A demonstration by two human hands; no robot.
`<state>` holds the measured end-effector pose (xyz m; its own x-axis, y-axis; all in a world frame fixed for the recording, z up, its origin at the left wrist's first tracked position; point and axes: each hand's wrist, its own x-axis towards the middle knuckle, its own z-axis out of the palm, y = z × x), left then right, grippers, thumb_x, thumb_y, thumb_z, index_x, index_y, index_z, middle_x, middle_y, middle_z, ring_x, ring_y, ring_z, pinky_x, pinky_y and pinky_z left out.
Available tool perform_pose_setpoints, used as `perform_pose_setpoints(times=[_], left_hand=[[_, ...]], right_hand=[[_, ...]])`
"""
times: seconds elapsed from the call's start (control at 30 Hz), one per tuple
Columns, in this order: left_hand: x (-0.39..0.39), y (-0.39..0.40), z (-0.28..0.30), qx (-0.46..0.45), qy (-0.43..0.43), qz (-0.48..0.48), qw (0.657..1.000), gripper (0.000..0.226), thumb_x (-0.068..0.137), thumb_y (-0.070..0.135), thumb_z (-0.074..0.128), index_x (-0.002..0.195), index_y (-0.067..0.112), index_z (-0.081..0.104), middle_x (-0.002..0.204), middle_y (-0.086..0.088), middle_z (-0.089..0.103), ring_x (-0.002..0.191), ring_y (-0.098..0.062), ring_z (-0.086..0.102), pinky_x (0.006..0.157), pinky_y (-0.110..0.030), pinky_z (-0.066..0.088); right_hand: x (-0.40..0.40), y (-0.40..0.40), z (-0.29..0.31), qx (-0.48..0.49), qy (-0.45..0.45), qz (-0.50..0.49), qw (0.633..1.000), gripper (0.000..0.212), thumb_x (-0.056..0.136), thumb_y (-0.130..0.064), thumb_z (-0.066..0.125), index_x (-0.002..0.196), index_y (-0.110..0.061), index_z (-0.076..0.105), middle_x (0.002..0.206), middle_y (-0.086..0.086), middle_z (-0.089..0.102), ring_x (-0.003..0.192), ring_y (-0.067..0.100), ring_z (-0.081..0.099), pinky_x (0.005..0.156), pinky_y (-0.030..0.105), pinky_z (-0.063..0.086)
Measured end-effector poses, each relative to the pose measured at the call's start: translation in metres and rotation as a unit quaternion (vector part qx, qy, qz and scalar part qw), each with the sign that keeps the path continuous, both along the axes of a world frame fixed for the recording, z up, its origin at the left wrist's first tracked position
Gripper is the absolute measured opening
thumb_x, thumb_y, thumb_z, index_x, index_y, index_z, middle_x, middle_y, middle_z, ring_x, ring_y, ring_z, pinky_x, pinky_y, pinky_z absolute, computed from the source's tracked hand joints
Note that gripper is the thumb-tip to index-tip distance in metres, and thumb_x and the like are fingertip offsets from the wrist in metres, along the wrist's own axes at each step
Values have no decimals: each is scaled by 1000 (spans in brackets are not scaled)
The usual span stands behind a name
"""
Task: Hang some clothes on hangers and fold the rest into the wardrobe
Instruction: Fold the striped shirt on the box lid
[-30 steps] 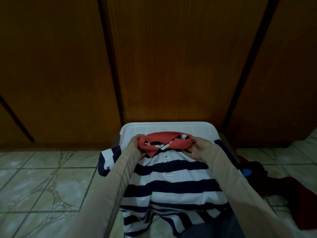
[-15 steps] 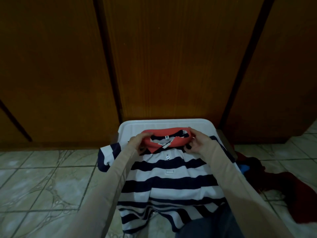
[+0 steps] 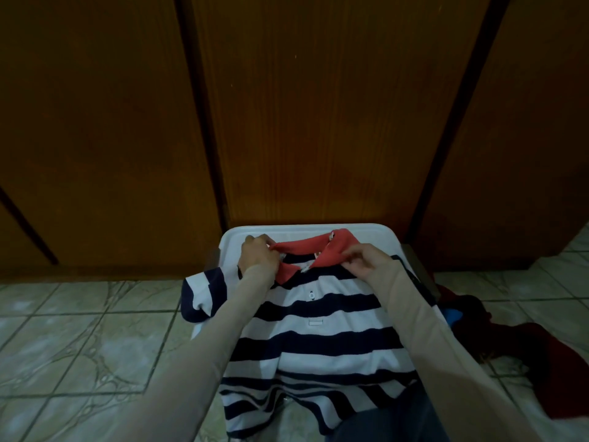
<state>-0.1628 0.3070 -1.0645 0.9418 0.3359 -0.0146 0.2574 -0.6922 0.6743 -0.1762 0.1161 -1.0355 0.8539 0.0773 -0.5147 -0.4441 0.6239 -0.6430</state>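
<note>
Nearest me, the hem of the navy-and-white striped polo shirt hangs off the near edge of the white plastic bin lid it is spread on, front up, with one sleeve drooping over the left side onto the pale tiled floor. To the right lies a heap of dark red clothes, not yet sorted.

Farther out, my left hand pinches the left end of the coral-red collar, and my right hand pinches its right wing. I'd judge this step is squaring the collar before folding. To do it well I should pull both ends evenly outward, lay the wings flat and symmetrical over the placket, then smooth the shoulders.

Beyond the lid stand the closed brown wooden wardrobe doors.
</note>
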Motion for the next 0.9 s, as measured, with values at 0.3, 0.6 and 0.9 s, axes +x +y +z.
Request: perform_pose_setpoints(times=[0.3,0.6,0.9], left_hand=[[-2,-30,11,138,-57,-243,958,26,89,16,57,114,24,61,116,1,63,111,-19,55,98,-37,38],[5,-18,10,96,-107,-87,986,22,100,19,37,106,10,57,106,-10,62,96,-28,58,78,-34,44],[5,-25,7,69,-96,-52,992,21,99,17,43,104,12,63,106,-9,65,95,-27,59,71,-28,40]], right_hand=[[-1,-4,-1,-34,-10,52,998,38,84,21,22,89,-2,53,90,13,58,83,21,54,91,35,44],[-3,-17,-12,-75,-17,89,993,31,82,18,31,76,-2,54,91,13,61,82,20,59,77,30,53],[-4,-15,-6,-253,90,240,933,26,90,6,50,114,-5,51,102,18,56,82,25,58,57,31,57]])
